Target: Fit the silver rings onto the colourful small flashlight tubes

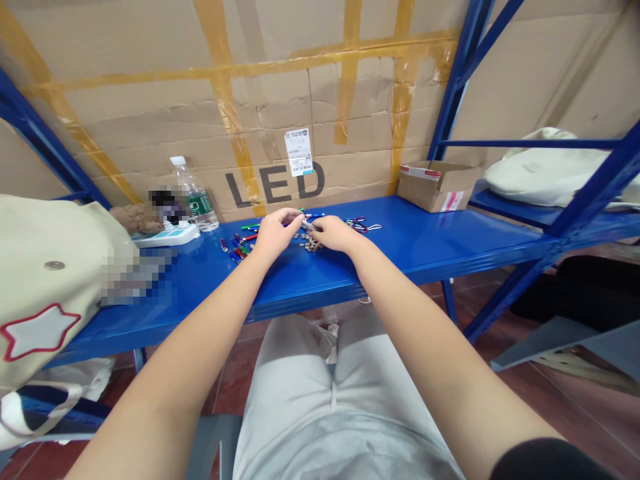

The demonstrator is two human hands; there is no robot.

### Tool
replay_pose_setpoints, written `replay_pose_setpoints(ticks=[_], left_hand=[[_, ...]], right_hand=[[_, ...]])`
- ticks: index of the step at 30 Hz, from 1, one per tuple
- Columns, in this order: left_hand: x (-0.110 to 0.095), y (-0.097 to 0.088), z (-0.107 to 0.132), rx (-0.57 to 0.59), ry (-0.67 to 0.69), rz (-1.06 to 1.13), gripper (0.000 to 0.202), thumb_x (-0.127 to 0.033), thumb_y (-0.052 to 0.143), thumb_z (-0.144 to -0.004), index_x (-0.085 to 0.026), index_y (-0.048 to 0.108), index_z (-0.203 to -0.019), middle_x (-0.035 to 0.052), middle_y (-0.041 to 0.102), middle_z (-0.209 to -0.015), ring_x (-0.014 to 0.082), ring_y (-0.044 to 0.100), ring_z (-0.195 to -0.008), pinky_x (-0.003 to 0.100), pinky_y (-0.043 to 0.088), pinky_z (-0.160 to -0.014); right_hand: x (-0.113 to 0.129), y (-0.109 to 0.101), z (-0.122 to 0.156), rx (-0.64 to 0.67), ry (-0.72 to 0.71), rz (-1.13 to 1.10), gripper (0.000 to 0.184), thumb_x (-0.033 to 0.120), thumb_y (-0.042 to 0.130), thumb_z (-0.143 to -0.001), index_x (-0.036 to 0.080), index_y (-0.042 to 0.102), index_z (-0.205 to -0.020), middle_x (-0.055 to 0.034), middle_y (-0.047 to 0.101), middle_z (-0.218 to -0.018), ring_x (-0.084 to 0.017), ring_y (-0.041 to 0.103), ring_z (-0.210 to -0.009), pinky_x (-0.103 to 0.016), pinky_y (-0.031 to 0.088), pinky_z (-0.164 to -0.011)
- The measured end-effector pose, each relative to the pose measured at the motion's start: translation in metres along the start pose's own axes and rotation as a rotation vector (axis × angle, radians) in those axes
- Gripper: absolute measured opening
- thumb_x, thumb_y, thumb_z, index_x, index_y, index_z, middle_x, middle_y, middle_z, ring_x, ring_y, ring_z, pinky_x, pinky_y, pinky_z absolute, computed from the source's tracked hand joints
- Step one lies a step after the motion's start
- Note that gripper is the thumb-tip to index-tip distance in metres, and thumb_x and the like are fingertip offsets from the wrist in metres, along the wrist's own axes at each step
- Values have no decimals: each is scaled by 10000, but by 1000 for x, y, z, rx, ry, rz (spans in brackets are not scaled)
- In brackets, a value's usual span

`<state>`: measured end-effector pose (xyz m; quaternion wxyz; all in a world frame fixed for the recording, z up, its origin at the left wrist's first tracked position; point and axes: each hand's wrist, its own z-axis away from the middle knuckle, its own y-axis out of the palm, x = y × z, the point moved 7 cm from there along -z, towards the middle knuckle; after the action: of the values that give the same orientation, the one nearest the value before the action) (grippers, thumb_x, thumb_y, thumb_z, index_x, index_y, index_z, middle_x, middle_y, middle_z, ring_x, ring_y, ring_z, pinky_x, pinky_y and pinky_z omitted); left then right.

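Observation:
My left hand (277, 233) and my right hand (336, 234) meet over the blue shelf (430, 243), fingers pinched together on a small part (307, 225) held between them. Just below the fingertips lies a little heap of small metal pieces (313, 246). Several small coloured tubes, red, blue and green (239, 248), lie scattered left of my left hand. More coloured bits and metal clips (361, 224) sit behind my right hand.
A water bottle (196, 195) and a white scale (167, 235) stand at the back left. A cream bag (45, 280) fills the left end. A small open carton (436, 185) sits at the back right, and a cardboard wall marked LED (277, 187) stands behind.

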<state>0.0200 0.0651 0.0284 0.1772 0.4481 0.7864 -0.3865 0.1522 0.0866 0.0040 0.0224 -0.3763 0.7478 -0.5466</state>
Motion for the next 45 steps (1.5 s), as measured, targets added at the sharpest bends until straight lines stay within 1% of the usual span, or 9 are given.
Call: replay_pose_setpoints(ticks=[7, 9, 14, 20, 24, 28, 32, 37, 45], left_hand=[[-5, -5, -1, -49, 90, -12, 292, -286, 613, -833, -188, 683, -1099, 53, 742, -1015, 200, 679, -962, 339, 511, -911], [-7, -4, -1, -42, 101, -8, 238, -286, 618, -831, -184, 704, -1029, 53, 741, -1021, 201, 678, -959, 334, 512, -904], [-2, -3, -1, -21, 28, 75, 153, -305, 683, -780, -170, 696, -852, 49, 752, -862, 199, 695, -844, 320, 533, -824], [13, -3, -3, -6, -87, 139, 228, -375, 727, -737, -169, 712, -836, 51, 752, -849, 211, 685, -842, 320, 529, -801], [18, -6, -3, -51, -132, 155, 219, -375, 720, -735, -172, 725, -818, 43, 743, -814, 210, 672, -831, 318, 525, -787], [22, -7, -3, -78, -176, 253, 219, -363, 702, -749, -160, 714, -831, 51, 739, -809, 194, 672, -809, 322, 531, -802], [23, -7, -5, -75, -166, 319, 268, -335, 685, -765, -156, 709, -963, 63, 744, -890, 185, 679, -818, 332, 529, -835], [20, -8, -4, -57, -123, 202, 235, -365, 662, -790, -163, 723, -894, 53, 738, -810, 197, 680, -804, 336, 524, -829], [15, -10, -2, -84, -96, 104, 181, -317, 630, -807, -163, 701, -871, 44, 726, -780, 194, 679, -772, 320, 525, -786]], right_hand=[[0, -2, 0, -44, -33, 17, 216, 276, 531, -878, 145, 679, -790, -42, 671, -758, -133, 480, -646, -246, 285, -611], [1, -3, 0, -48, -39, 10, 223, 279, 526, -880, 143, 678, -790, -40, 668, -754, -131, 475, -649, -244, 283, -611], [1, -4, 0, -49, -32, 21, 226, 275, 514, -891, 138, 681, -828, -48, 677, -785, -132, 481, -650, -240, 288, -603], [2, -7, 2, -70, -37, -18, 209, 209, 514, -877, 149, 708, -924, -73, 716, -926, -164, 579, -778, -234, 348, -671], [4, -8, 2, -76, -60, -84, 223, 227, 521, -893, 167, 713, -990, -84, 716, -1017, -185, 606, -876, -244, 384, -745], [3, -6, 1, -67, -42, -93, 224, 253, 518, -908, 161, 707, -985, -84, 714, -975, -181, 596, -848, -249, 388, -757], [2, -7, 0, -69, -12, -89, 239, 283, 499, -924, 142, 692, -923, -75, 701, -906, -162, 572, -784, -237, 370, -711], [2, -5, -1, -61, -17, -61, 233, 288, 508, -921, 150, 695, -940, -75, 703, -915, -163, 572, -780, -235, 357, -694], [12, -4, 3, -29, -37, -15, 243, 276, 485, -946, 142, 682, -993, -114, 705, -1012, -203, 600, -886, -258, 377, -757]])
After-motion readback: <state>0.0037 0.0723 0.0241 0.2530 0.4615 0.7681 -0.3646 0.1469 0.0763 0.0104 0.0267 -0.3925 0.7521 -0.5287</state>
